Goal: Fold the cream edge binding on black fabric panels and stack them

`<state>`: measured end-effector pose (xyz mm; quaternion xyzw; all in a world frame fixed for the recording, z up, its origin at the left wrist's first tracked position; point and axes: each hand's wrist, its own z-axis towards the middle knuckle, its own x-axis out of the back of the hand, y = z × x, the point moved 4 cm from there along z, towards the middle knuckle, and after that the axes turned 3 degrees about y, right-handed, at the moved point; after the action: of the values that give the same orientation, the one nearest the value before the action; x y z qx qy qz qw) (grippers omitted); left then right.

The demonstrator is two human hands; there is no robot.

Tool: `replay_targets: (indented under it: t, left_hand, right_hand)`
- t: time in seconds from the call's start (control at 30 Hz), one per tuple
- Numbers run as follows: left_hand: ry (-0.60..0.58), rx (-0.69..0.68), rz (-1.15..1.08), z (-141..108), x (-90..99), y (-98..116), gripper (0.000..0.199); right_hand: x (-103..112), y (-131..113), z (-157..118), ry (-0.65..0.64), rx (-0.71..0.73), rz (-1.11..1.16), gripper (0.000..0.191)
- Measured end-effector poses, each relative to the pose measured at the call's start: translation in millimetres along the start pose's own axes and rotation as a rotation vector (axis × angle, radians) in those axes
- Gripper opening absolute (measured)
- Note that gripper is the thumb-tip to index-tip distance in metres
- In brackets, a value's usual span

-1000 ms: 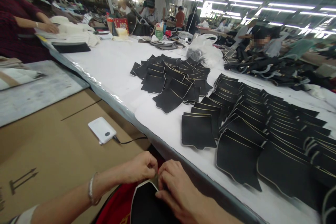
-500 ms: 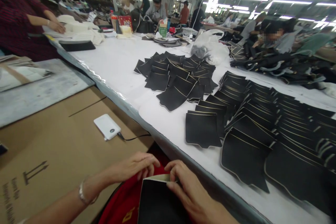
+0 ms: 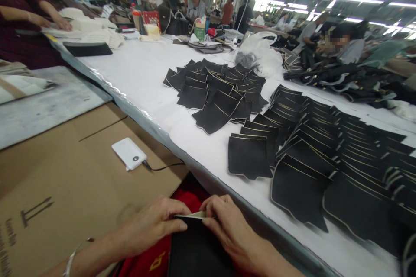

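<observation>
Over my lap, a black leather-like panel (image 3: 199, 249) hangs with its top edge between my two hands; a pale inner side shows along that edge. My left hand (image 3: 159, 223) is closed on the panel's upper left corner, thumb in front and fingers behind. At the upper right corner my right hand (image 3: 227, 227) pinches the same edge. Below, the panel's lower part runs out of the picture. On the white table to the right lie overlapping rows of similar black panels (image 3: 299, 188), with a looser heap of panels (image 3: 216, 112) farther back.
A white power bank (image 3: 129, 154) with a black cable lies on brown cardboard (image 3: 81, 173) at the left. The white table's edge (image 3: 152, 127) runs diagonally past my hands. A plastic bag (image 3: 263, 54) stands farther back. A co-worker's hands (image 3: 53, 19) handle pale pieces at the upper left.
My left hand has moved from beside the panel onto its upper left corner and closed there. The opening along the top edge looks narrower. My right hand keeps its hold.
</observation>
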<state>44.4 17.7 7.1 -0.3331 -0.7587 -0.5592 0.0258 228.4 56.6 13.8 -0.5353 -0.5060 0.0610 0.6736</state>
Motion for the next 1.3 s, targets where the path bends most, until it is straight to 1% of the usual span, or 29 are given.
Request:
replay_targets:
  t: [0.23, 0.4, 0.57, 0.73, 0.87, 0.93, 1.03, 1.1, 1.2, 1.27, 1.3]
  left_hand:
    - [0.002, 0.016, 0.014, -0.9, -0.2, 3.0, 0.022]
    - [0.009, 0.015, -0.039, -1.6, -0.7, 6.4, 0.023]
    - [0.006, 0.033, 0.003, -0.4, -2.9, 6.5, 0.024]
    - [0.013, 0.005, 0.084, 0.7, -3.9, 8.1, 0.026]
    - [0.052, -0.076, 0.184, 4.7, -5.0, 16.9, 0.021]
    - [0.054, -0.096, 0.182, 8.0, -8.1, 21.7, 0.019]
    - [0.065, -0.085, 0.164, 12.8, -13.4, 25.0, 0.020]
    - [0.074, -0.090, 0.147, 14.7, -16.5, 24.9, 0.021]
    - [0.054, -0.094, 0.103, 15.6, -20.7, 20.6, 0.022]
    - [0.029, -0.095, 0.090, 15.2, -22.6, 16.6, 0.022]
    - [0.023, -0.097, 0.089, 14.9, -23.0, 15.0, 0.022]
  right_hand:
    - [0.7, 1.3, 0.5, -0.004, -0.020, 0.005, 0.013]
    - [-1.2, 3.2, 2.4, -0.021, -0.055, 0.016, 0.012]
    - [0.5, 1.4, 2.1, -0.020, -0.062, 0.018, 0.013]
    - [0.3, 2.2, -0.3, -0.013, -0.064, 0.015, 0.014]
    - [-2.8, 3.7, -0.6, 0.020, -0.041, -0.007, 0.013]
    - [-4.3, 3.5, 0.1, 0.033, -0.012, -0.038, 0.014]
    - [-5.1, 3.4, 0.2, 0.064, 0.017, -0.066, 0.015]
    - [-4.5, 3.5, -1.3, 0.091, 0.024, -0.050, 0.016]
    - [-1.2, 4.7, -5.1, 0.136, 0.004, 0.032, 0.013]
    - [1.2, 6.8, -7.3, 0.125, -0.035, 0.089, 0.013]
    - [2.2, 8.2, -8.1, 0.101, -0.056, 0.106, 0.016]
